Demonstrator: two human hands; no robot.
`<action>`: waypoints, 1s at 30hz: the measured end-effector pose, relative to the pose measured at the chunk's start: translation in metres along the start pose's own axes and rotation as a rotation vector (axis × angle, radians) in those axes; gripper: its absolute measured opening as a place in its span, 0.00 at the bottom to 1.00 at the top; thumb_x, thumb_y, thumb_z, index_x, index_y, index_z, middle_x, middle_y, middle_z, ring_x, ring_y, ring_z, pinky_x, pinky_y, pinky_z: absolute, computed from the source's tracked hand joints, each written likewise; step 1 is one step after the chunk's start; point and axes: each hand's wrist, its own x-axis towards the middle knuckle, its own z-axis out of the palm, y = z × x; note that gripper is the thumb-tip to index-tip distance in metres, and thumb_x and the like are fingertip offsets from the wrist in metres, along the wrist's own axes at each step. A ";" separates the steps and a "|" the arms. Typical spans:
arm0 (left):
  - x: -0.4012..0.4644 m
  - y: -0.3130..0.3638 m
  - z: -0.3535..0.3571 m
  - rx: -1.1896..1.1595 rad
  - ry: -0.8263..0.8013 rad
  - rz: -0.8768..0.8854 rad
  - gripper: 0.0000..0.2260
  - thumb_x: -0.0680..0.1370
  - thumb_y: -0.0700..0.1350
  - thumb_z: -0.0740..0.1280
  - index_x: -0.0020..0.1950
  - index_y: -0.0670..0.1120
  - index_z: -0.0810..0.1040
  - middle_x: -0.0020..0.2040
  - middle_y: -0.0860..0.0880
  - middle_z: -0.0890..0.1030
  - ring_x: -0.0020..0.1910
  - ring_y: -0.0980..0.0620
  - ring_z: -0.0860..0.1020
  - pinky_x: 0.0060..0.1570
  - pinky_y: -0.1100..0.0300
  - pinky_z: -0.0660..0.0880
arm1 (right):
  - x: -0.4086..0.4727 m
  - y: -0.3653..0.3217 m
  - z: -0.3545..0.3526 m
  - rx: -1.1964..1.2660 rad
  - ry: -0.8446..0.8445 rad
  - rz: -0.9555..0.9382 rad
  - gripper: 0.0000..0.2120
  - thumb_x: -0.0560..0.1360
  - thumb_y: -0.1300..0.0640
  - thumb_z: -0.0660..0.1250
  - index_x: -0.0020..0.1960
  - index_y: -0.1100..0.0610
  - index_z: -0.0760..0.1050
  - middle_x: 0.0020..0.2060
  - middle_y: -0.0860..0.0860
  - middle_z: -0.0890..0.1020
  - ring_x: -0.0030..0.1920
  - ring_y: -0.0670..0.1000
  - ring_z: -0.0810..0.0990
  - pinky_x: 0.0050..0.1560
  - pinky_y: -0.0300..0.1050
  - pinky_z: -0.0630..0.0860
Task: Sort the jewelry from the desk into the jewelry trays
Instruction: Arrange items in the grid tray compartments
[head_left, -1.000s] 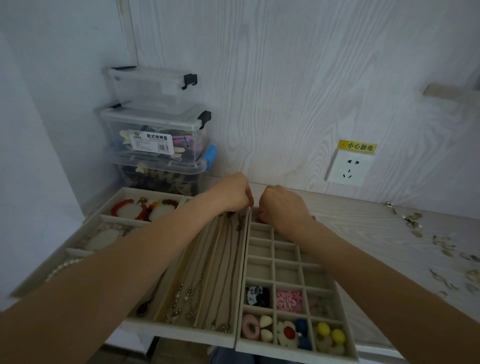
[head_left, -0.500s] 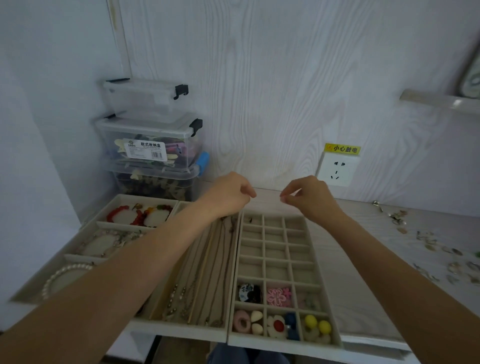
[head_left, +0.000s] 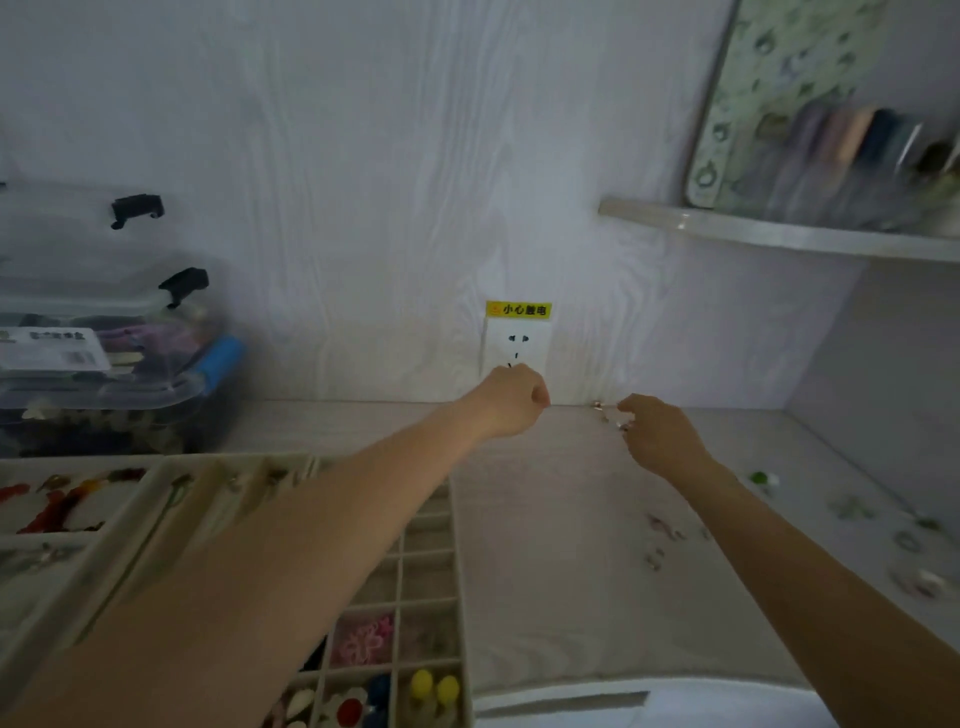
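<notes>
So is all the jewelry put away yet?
Not yet. The trays already hold beads and flower pieces. The right hand is reaching for small jewelry by the wall; the left hand is curled nearby. Many loose pieces wait on the desk.

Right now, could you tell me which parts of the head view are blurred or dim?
Head view: dim overall; the jewelry trays and shelf items smear with motion blur; the wall socket and both hands, left and right, stay fairly sharp.
</notes>
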 end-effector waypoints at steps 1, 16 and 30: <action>0.015 0.007 0.008 0.022 -0.043 0.013 0.16 0.80 0.37 0.54 0.65 0.41 0.74 0.65 0.43 0.74 0.63 0.46 0.72 0.58 0.62 0.67 | 0.006 0.013 -0.002 -0.065 -0.014 0.049 0.17 0.79 0.64 0.55 0.67 0.61 0.68 0.66 0.57 0.72 0.65 0.56 0.71 0.64 0.45 0.64; 0.127 0.031 0.086 0.219 -0.115 0.136 0.15 0.79 0.34 0.58 0.64 0.37 0.75 0.64 0.38 0.73 0.62 0.43 0.72 0.62 0.56 0.67 | 0.076 0.068 0.000 -0.016 -0.149 -0.103 0.14 0.78 0.64 0.61 0.62 0.59 0.77 0.60 0.56 0.78 0.59 0.54 0.77 0.58 0.39 0.69; 0.111 0.014 0.074 0.019 -0.087 0.143 0.03 0.75 0.35 0.67 0.46 0.36 0.79 0.41 0.48 0.79 0.41 0.52 0.76 0.37 0.66 0.68 | 0.069 0.078 -0.004 0.090 -0.301 -0.103 0.09 0.73 0.61 0.69 0.37 0.59 0.71 0.54 0.67 0.79 0.50 0.61 0.79 0.31 0.33 0.60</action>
